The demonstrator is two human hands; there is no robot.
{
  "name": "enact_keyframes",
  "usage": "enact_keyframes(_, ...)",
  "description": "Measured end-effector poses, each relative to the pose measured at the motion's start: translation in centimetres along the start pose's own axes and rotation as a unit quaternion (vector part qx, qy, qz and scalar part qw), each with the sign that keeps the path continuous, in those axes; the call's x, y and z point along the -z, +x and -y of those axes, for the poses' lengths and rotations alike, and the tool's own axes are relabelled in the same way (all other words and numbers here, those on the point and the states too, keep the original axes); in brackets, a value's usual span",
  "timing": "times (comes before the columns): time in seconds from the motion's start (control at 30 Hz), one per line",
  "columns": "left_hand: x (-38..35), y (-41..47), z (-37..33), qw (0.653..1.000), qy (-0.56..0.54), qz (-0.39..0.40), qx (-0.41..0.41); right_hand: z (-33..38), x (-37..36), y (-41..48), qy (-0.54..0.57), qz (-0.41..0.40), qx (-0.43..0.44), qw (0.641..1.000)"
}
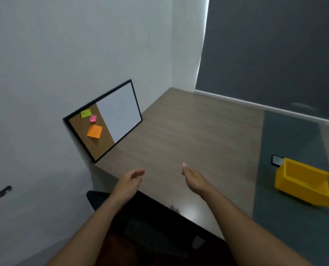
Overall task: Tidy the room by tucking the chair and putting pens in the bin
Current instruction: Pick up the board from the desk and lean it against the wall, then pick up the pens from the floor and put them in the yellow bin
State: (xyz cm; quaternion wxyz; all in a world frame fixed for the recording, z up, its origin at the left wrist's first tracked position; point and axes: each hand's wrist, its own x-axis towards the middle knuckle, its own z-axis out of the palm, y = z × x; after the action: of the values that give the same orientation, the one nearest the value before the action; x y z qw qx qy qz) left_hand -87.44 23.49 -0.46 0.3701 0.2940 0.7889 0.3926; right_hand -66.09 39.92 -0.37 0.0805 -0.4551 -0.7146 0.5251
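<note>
— Hands first: what are they doing?

— Both are reaching forward over the table (188, 131), empty. The left hand (128, 182) is hanging with its fingers loosely spread and slightly curled, gripping nothing. The right hand (193, 179) is also spread, palm turned inward, thumb pointing up, holding nothing.

— Chair?

— A dark chair back (150, 223) is showing just under the forearms, against the near edge of the table. I cannot tell how far in it is sitting.

— Where is the bin sitting?

— The yellow bin (303, 184) is resting on the grey-green mat (286, 143) at the right side of the table, well apart from both hands. A small dark-framed object (277, 160) is lying just behind it, touching or nearly so.

— Pens?

— None I can make out.

— Anything else?

— A black-framed board (106, 120), half cork and half white, is leaning against the wall (44, 64) on the left, with green, pink and orange notes (94, 131) pinned on it.
</note>
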Motion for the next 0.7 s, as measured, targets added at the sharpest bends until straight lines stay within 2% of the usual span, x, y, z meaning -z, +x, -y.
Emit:
enact_keyframes(0.33, -11.7, -2.2, -4.2, 0.988, 0.035, 0.137, -0.064, -9.6, 7.1, -10.8, 0.046, -0.117, -0.100, 0.987)
enact_keyframes(0.7, -20.6, -4.4, -6.5, 0.938, 0.112, 0.302, -0.125, -15.7, 8.6, -22.0, 0.095, -0.267, -0.206, 0.937)
